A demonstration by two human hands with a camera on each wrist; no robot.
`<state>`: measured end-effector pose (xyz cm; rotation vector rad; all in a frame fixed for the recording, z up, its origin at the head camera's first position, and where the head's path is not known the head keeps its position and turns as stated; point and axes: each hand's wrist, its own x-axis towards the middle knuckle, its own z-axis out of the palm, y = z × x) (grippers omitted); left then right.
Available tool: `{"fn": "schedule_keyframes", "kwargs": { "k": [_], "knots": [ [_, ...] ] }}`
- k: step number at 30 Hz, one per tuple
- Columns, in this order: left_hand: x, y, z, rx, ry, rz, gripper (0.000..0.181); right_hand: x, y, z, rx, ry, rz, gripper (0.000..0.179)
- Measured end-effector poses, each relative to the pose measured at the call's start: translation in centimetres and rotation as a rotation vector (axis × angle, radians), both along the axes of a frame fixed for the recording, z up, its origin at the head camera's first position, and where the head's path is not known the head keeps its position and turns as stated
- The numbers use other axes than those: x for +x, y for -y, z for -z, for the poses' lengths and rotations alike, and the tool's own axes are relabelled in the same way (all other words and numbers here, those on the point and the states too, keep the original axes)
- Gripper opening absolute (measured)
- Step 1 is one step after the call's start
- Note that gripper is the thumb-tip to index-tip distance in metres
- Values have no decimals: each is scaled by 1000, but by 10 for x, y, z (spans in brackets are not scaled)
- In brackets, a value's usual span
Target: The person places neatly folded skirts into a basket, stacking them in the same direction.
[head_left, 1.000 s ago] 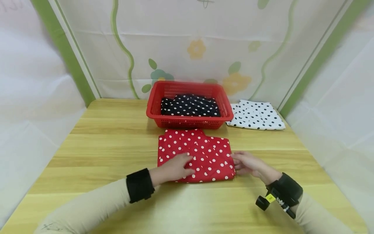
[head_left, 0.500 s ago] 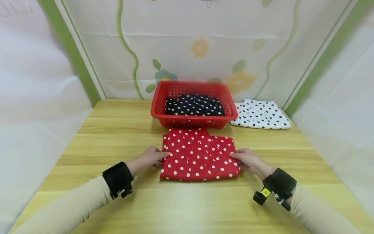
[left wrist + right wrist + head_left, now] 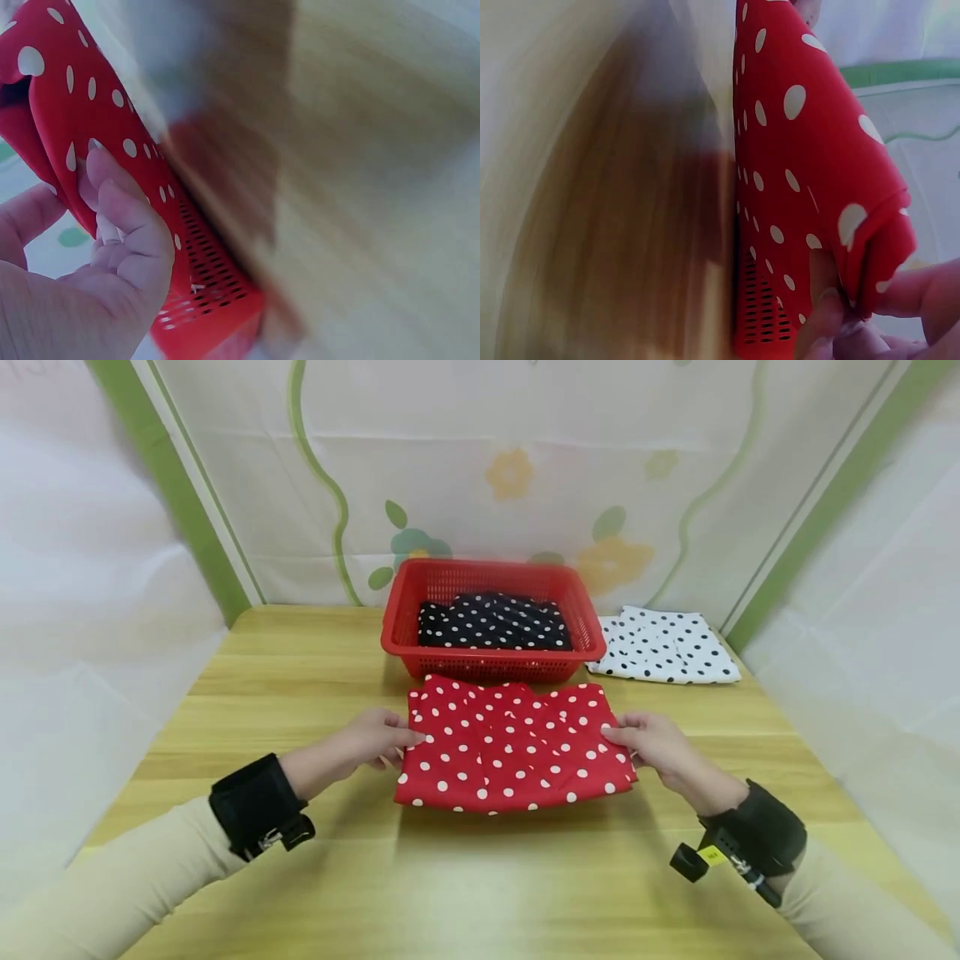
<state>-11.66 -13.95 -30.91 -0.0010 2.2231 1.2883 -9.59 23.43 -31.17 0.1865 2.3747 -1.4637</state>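
Note:
A folded red cloth with white polka dots (image 3: 517, 752) is held level above the table in front of the basket. My left hand (image 3: 371, 743) pinches its left edge, thumb on top and fingers beneath; the left wrist view shows those fingers (image 3: 124, 217) against the cloth's underside. On the opposite edge, my right hand (image 3: 660, 747) pinches the folded layers between thumb and fingers, as the right wrist view also shows. The cloth's front edge sags slightly between the hands, and its shadow falls on the wood below.
Behind the cloth stands a red perforated plastic basket (image 3: 487, 664), with a black white-dotted cloth (image 3: 495, 622) inside. To its right lies a folded white cloth with black dots (image 3: 663, 647). Printed fabric walls enclose the wooden table (image 3: 300, 693) at the back and sides.
The left hand moved from on top of the red cloth to its left edge and took hold there. The right hand gripped the right edge. Both hands have since lifted the cloth off the table.

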Motion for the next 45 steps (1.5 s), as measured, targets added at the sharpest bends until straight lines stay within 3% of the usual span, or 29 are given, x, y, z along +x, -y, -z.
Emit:
{"fn": "schedule_keyframes", "kwargs": {
  "k": [4,13,22,33,45],
  "knots": [
    [6,1,-19,-2,-23,33,36,4,-1,-12,39,-15,-9,40],
    [14,4,-41,9,-59,70,41,12,-8,-34,62,-70,-41,45],
    [11,6,-74,14,-127,113,42,15,-12,-60,26,-141,-37,44],
    [-4,8,-88,19,-131,137,41,7,-11,-76,65,-146,-13,47],
    [-17,8,-91,44,-128,94,43,-16,-7,-82,91,-137,5,52]
  ]
}}
